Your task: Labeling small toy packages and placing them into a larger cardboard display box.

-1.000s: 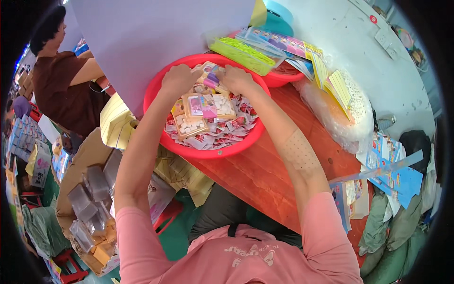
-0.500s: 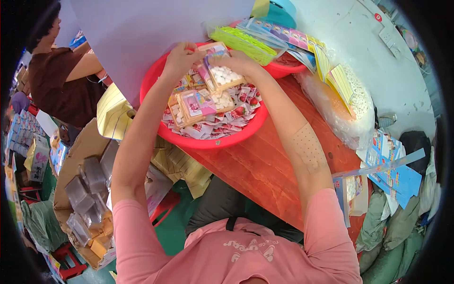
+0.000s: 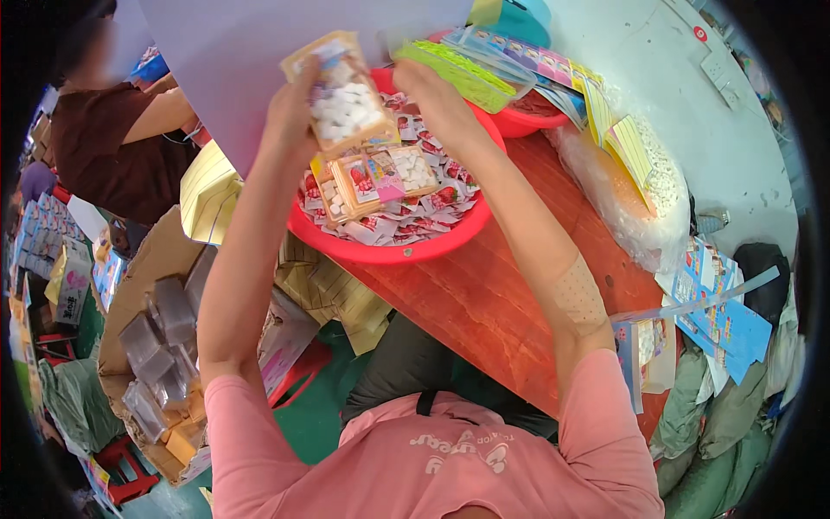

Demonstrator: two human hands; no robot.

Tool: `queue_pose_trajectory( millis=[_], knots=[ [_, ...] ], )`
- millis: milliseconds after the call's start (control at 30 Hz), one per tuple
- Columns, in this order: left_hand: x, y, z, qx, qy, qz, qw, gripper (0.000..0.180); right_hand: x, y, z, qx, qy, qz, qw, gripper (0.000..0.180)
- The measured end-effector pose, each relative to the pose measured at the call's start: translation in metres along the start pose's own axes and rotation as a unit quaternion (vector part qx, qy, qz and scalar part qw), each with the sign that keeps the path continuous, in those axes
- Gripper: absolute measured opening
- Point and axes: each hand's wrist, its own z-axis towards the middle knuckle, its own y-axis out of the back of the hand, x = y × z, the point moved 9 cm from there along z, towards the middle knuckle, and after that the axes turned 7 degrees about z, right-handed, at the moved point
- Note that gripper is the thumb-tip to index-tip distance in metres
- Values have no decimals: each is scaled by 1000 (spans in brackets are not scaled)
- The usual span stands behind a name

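Note:
My left hand (image 3: 291, 111) grips the side of a clear plastic box of white candies (image 3: 347, 108), raised and tilted over the left side of a red basin (image 3: 389, 252). My right hand (image 3: 425, 91) is apart from that box, at the near left end of a clear tray of lime-green strips (image 3: 458, 76). Its fingertips are hidden, so whether they pinch anything does not show. Inside the basin, another box of white candies with a pink printed label (image 3: 378, 180) lies on many small strawberry-print sachets (image 3: 445, 197).
The basin stands on a red-brown wooden table (image 3: 501, 294). A bulging clear bag of white pieces (image 3: 661, 195) lies to the right. At left, a cardboard carton (image 3: 117, 346) holds empty clear boxes. A co-worker (image 3: 112, 156) in a dark top sits beyond a pale panel (image 3: 225, 69).
My left hand has lifted the upper candy box up and left, off the other box. My right hand has let go of it and moved up to the tray of green strips.

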Motion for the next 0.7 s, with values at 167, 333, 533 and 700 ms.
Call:
queue_pose_trajectory(
  millis=[167, 333, 533, 700],
  knots=[
    [-6, 42, -14, -91, 25, -94, 991, 31, -11, -44, -62, 320, 61, -280, 903, 71],
    [-4, 56, -34, -123, 25, -94, 988, 33, 0, -29, -66, 293, -42, -400, 867, 72],
    [4, 40, -54, -110, 28, -100, 988, 54, 24, -1, -46, 92, -31, -151, 984, 71],
    [10, 2, -56, -85, 1, -111, 990, 64, 64, -47, -48, 15, 43, -356, 934, 69]
  ],
)
